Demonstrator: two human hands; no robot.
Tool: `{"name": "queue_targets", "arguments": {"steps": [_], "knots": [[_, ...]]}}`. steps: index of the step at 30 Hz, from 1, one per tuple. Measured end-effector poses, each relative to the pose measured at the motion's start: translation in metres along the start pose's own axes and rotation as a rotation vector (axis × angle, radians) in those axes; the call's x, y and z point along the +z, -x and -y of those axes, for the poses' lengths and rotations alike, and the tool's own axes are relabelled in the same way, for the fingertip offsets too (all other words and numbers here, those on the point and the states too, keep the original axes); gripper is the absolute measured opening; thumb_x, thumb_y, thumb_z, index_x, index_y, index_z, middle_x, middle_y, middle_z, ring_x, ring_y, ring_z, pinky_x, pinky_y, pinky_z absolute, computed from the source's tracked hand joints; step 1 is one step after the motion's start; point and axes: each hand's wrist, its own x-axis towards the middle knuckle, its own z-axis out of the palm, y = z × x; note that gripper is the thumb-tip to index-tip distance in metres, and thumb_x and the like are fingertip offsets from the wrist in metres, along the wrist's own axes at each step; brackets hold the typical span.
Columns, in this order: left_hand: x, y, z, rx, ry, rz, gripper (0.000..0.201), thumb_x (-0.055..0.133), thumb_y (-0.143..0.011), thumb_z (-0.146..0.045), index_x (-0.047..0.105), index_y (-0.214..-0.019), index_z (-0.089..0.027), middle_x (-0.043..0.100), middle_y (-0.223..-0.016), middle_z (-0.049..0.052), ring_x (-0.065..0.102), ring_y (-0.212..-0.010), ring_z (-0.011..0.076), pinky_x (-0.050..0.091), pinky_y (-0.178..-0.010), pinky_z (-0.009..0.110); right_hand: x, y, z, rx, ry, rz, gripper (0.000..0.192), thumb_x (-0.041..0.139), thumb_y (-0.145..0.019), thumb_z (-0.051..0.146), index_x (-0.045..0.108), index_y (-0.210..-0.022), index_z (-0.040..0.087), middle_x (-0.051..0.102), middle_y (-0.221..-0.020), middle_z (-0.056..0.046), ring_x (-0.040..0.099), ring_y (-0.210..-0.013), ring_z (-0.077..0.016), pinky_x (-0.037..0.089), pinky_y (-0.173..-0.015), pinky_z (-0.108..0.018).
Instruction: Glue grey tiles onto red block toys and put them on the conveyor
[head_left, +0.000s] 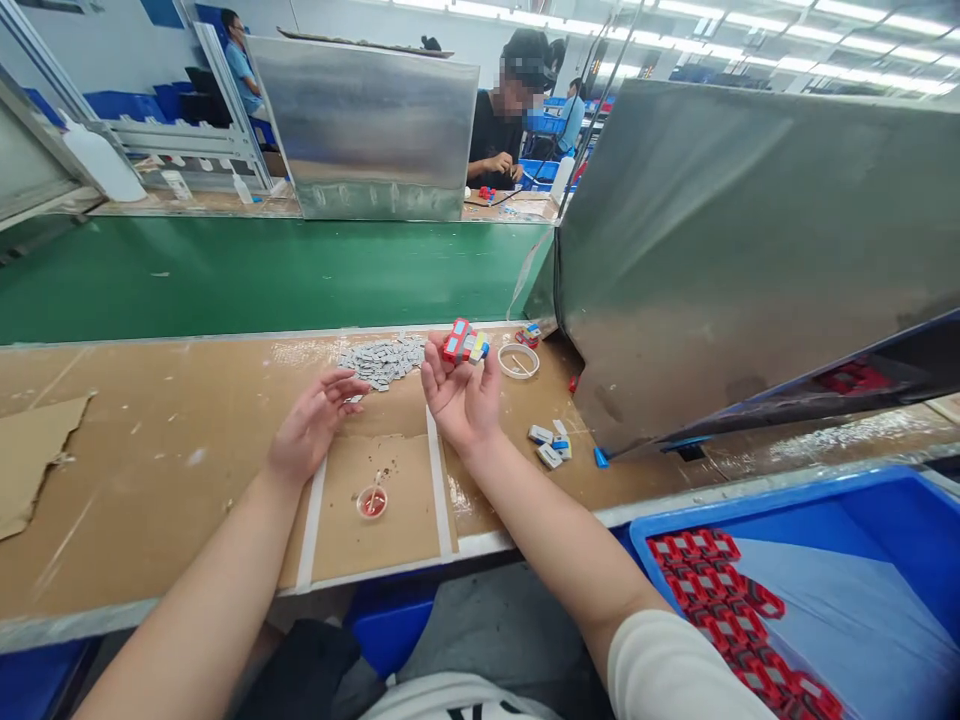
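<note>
Bright, even light falls from the ceiling strip lamps [757, 30] above me. The metal panels [720, 250] show soft glare, and straight edges bow toward the picture's borders.

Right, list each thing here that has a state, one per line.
right hand: palm up, holding the red part
red part: held at the fingertips
left hand: open, empty
small cup: upright, stick inside
grey pieces: heaped loose
tape ring: lying flat
blue bin: open, red parts stacked
</note>
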Motion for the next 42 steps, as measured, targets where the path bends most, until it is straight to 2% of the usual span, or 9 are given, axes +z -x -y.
{"name": "queue_targets", "arguments": {"steps": [4, 7, 12, 15, 20, 23, 27, 36, 42], "knots": [[0.001, 0.0, -0.001, -0.007, 0.001, 0.0, 0.049, 0.077, -0.094, -0.053, 0.077, -0.131, -0.021, 0.079, -0.124, 0.014, 0.071, -0.122, 0.0286, 0.058, -0.092, 0.035, 0.002, 0.002, -0.002, 0.008, 0.023, 0.011, 0.06, 0.059, -0.102, 0.068, 0.071, -0.13, 0.017, 0.077, -0.14, -0.014, 0.075, -0.131, -0.0205, 0.067, -0.106, -0.035], [0.001, 0.0, -0.002, -0.017, 0.001, 0.005, 0.05, 0.079, -0.093, -0.054, 0.078, -0.131, -0.021, 0.079, -0.123, 0.014, 0.071, -0.121, 0.0281, 0.059, -0.091, 0.034, 0.006, 0.004, -0.002, -0.006, 0.046, 0.042, 0.058, 0.061, -0.1, 0.067, 0.073, -0.127, 0.017, 0.077, -0.14, -0.014, 0.076, -0.128, -0.02, 0.066, -0.106, -0.034], [0.001, 0.0, -0.001, -0.039, -0.014, 0.004, 0.051, 0.081, -0.091, -0.055, 0.078, -0.129, -0.021, 0.079, -0.123, 0.014, 0.071, -0.121, 0.0281, 0.059, -0.091, 0.033, 0.012, 0.006, -0.002, -0.006, 0.036, 0.071, 0.05, 0.065, -0.098, 0.063, 0.075, -0.118, 0.019, 0.079, -0.131, -0.011, 0.077, -0.116, -0.018, 0.066, -0.1, -0.031], [0.001, 0.0, -0.001, -0.041, -0.03, -0.002, 0.051, 0.081, -0.091, -0.054, 0.078, -0.129, -0.021, 0.079, -0.122, 0.014, 0.071, -0.12, 0.0282, 0.059, -0.091, 0.033, 0.013, 0.006, -0.001, 0.027, 0.006, 0.037, 0.054, 0.06, -0.098, 0.072, 0.074, -0.108, 0.02, 0.079, -0.113, -0.009, 0.075, -0.1, -0.0168, 0.066, -0.086, -0.028], [0.0, 0.002, -0.003, -0.045, -0.061, -0.001, 0.049, 0.079, -0.092, -0.052, 0.078, -0.129, -0.02, 0.078, -0.124, 0.016, 0.07, -0.121, 0.0299, 0.058, -0.092, 0.036, 0.013, 0.008, 0.001, 0.02, -0.02, 0.129, 0.063, 0.055, -0.093, 0.085, 0.066, -0.099, 0.024, 0.056, -0.075, 0.002, 0.046, -0.063, -0.0137, 0.051, -0.058, -0.026], [0.001, 0.002, -0.003, -0.038, -0.07, -0.008, 0.049, 0.078, -0.093, -0.052, 0.078, -0.129, -0.02, 0.079, -0.123, 0.016, 0.07, -0.121, 0.0294, 0.058, -0.092, 0.035, 0.012, 0.008, 0.0, 0.027, -0.038, 0.184, 0.065, 0.056, -0.09, 0.087, 0.064, -0.1, 0.024, 0.047, -0.072, 0.004, 0.035, -0.06, -0.0137, 0.043, -0.055, -0.026], [0.001, 0.001, -0.004, -0.04, -0.073, -0.015, 0.048, 0.079, -0.092, -0.053, 0.079, -0.128, -0.022, 0.079, -0.122, 0.014, 0.071, -0.12, 0.0279, 0.059, -0.091, 0.034, 0.012, 0.005, 0.0, 0.061, -0.074, 0.187, 0.069, 0.052, -0.087, 0.09, 0.063, -0.098, 0.023, 0.045, -0.072, 0.004, 0.031, -0.061, -0.0139, 0.039, -0.054, -0.027], [-0.001, 0.001, -0.005, -0.056, -0.117, -0.011, 0.049, 0.079, -0.091, -0.056, 0.078, -0.129, -0.024, 0.079, -0.125, 0.013, 0.071, -0.123, 0.0281, 0.059, -0.091, 0.034, 0.017, 0.006, 0.001, 0.067, -0.098, 0.22, 0.062, 0.049, -0.094, 0.084, 0.061, -0.095, 0.023, 0.054, -0.075, 0.0, 0.035, -0.059, -0.0135, 0.038, -0.054, -0.026], [0.002, 0.001, -0.007, -0.061, -0.111, -0.006, 0.048, 0.08, -0.091, -0.054, 0.079, -0.128, -0.023, 0.078, -0.123, 0.013, 0.07, -0.121, 0.026, 0.059, -0.091, 0.032, 0.016, 0.005, 0.002, 0.112, -0.174, 0.167, 0.06, 0.047, -0.1, 0.079, 0.066, -0.1, 0.022, 0.069, -0.081, -0.002, 0.042, -0.06, -0.0132, 0.047, -0.057, -0.026]]}}
